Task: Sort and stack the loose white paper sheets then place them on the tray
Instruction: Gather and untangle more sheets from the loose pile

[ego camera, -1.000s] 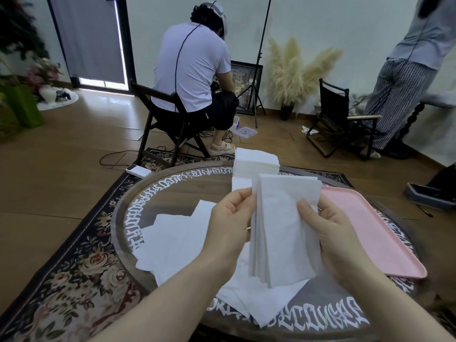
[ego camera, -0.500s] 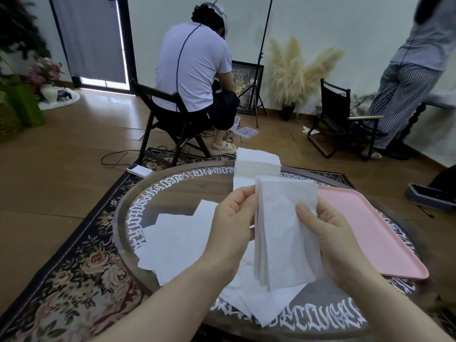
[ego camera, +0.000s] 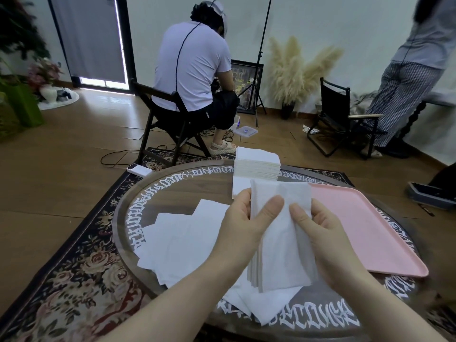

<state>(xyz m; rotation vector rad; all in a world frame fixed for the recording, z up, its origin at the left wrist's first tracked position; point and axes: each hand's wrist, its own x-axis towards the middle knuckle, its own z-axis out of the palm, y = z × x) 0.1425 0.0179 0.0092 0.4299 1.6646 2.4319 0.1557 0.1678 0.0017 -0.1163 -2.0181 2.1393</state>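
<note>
Both your hands grip one bundle [ego camera: 283,238] of white sheets, held upright above the table [ego camera: 172,183]: your left hand [ego camera: 243,227] clasps its left edge with the thumb pressed across the front, and your right hand [ego camera: 320,230] clasps the right edge, thumb on the front too. Under the bundle and out to your left, loose sheets [ego camera: 182,240] lie scattered and overlapping on the tabletop. To your right the pink tray [ego camera: 365,230] sits on the table, holding no paper. Beyond the bundle, at the far rim of the table, stands a squared stack [ego camera: 257,164] of sheets, just beside the tray's far corner. Farther off, a person [ego camera: 195,70] sits on a folding chair with their back to you.
</note>
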